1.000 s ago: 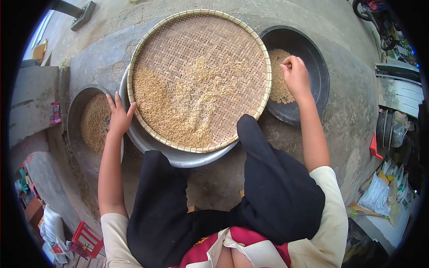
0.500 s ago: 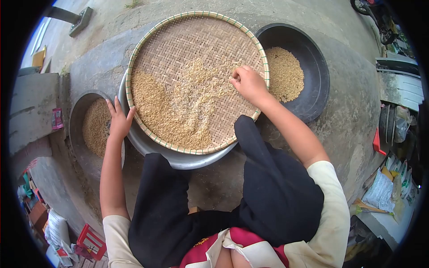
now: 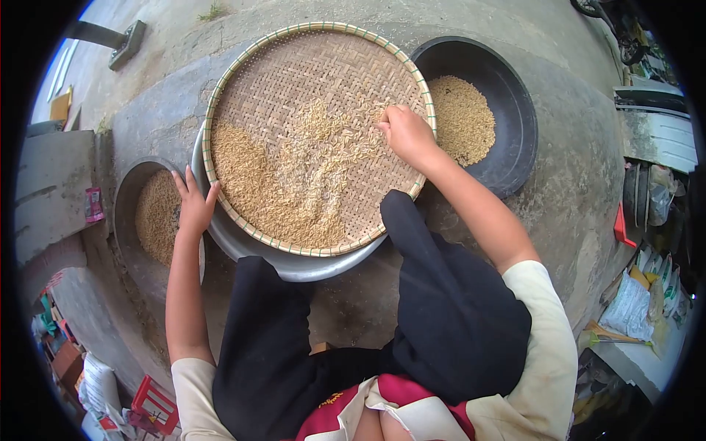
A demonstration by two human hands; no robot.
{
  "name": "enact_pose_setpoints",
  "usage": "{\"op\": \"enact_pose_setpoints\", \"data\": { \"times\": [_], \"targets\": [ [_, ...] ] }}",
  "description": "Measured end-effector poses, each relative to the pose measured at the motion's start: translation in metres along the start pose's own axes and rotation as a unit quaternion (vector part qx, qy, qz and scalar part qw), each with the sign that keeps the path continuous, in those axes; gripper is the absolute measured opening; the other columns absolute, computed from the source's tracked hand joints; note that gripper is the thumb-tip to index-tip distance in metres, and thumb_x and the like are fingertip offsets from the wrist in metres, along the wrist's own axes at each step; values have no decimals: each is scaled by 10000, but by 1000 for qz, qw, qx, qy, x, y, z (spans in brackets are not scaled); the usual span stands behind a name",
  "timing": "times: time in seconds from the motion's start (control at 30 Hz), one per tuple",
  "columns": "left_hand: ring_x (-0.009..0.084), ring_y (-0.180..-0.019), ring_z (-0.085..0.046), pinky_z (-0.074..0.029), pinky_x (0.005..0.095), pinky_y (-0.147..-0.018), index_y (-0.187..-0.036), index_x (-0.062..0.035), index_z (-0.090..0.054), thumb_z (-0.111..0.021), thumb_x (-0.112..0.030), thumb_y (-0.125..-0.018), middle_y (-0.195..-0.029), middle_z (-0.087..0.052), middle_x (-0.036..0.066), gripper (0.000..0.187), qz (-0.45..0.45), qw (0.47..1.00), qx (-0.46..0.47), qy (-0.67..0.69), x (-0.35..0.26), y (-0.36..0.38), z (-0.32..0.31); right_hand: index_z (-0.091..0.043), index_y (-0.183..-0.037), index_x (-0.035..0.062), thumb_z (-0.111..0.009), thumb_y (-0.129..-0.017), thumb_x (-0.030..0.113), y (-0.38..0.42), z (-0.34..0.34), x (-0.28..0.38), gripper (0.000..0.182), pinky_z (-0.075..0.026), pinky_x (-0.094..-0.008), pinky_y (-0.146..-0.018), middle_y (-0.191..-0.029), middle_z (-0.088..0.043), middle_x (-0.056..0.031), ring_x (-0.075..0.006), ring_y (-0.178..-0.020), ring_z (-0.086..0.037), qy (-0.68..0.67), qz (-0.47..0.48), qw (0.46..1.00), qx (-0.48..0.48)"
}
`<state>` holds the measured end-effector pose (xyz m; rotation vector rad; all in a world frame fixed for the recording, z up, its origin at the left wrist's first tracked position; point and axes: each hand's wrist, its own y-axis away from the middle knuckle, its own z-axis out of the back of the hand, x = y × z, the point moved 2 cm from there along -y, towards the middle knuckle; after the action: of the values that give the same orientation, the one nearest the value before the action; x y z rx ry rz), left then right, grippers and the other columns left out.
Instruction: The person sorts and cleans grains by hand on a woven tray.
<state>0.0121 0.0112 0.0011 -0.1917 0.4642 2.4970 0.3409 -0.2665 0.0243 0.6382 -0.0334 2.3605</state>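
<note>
A round woven bamboo tray (image 3: 250, 81) rests on a wide metal basin (image 3: 294, 270). Unhusked grain (image 3: 254, 187) lies on the tray, thickest at its lower left and thinly scattered toward the middle and right. Over the tray's right part, my right hand (image 3: 407, 136) is closed with fingertips pinched at the scattered grain; whatever sits between them is too small to make out. My left hand (image 3: 195, 206) has its fingers spread at the tray's left rim, above the gap between the basin and a dark tub (image 3: 126, 220) of grain, holding nothing.
Behind the tray's right side stands a black tub (image 3: 515, 125) with grain in it. A concrete block (image 3: 55, 184) is at the left, with a red plastic item (image 3: 154, 404) below. White bags (image 3: 626, 305) and a red object (image 3: 624, 226) lie along the right.
The view has shifted slightly. My right hand's fingers have drawn closer together over nearly the same spot of grain. My left hand stays at the rim with its fingers apart.
</note>
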Motion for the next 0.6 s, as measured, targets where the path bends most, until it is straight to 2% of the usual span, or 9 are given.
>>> {"op": "enact_pose_setpoints", "data": {
  "times": [0.13, 0.2, 0.3, 0.37, 0.47, 0.53, 0.6],
  "targets": [
    [451, -1260, -277, -341, 437, -989, -1406, -40, -88, -515, -493, -834, -1437, 52, 276, 845, 1, 1000, 1, 1, 1, 0, -1, -570, -804, 41, -566, -824, 184, 3, 27, -12, 144, -469, -402, -700, -870, -586, -141, -312, -795, -587, -47, 24, 997, -50],
    [449, -1264, -272, -340, 437, -991, -1406, -42, -88, -515, -492, -835, -1437, 52, 276, 844, -4, 1000, -5, -5, 4, -1, -3, -575, -833, 37, -551, -834, 173, 9, 50, -23, 139, -463, -391, -709, -874, -582, -133, -305, -800, -580, -89, -48, 991, -92],
    [447, -1269, -262, -337, 437, -993, -1407, -45, -88, -515, -493, -834, -1437, 51, 276, 844, 0, 1000, -1, 0, -2, 1, 2, -584, -860, 34, -552, -837, 170, 18, 71, -58, 142, -463, -387, -710, -886, -582, -136, -306, -807, -579, -62, -88, 984, -141],
    [446, -1271, -259, -335, 437, -994, -1408, -46, -88, -515, -495, -834, -1438, 50, 276, 844, 10, 1000, 8, 13, -6, 2, 4, -594, -883, 44, -559, -834, 165, 24, 75, -79, 135, -465, -378, -709, -905, -585, -126, -297, -817, -582, 48, -61, 972, -223],
    [446, -1271, -260, -335, 437, -995, -1408, -49, -90, -515, -498, -832, -1438, 49, 275, 845, 12, 1000, 9, 9, -6, 3, 5, -602, -921, 63, -569, -830, 172, 26, 68, -69, 145, -471, -364, -693, -924, -589, -112, -283, -807, -590, -6, -10, 982, -188],
    [447, -1270, -261, -334, 435, -995, -1406, -44, -91, -515, -501, -831, -1437, 50, 277, 848, 11, 1000, 8, 17, -6, 2, 4, -605, -945, 84, -589, -816, 182, 26, 60, -39, 163, -481, -345, -655, -918, -582, -80, -259, -750, -600, -62, 23, 993, -94],
    [448, -1270, -260, -334, 434, -995, -1405, -41, -93, -515, -500, -830, -1436, 50, 279, 849, 5, 1000, 5, 15, -4, 1, 2, -597, -919, 86, -592, -806, 169, 21, 38, -21, 140, -477, -352, -674, -895, -568, -71, -256, -789, -590, -95, 76, 992, -45]
  ]
}}
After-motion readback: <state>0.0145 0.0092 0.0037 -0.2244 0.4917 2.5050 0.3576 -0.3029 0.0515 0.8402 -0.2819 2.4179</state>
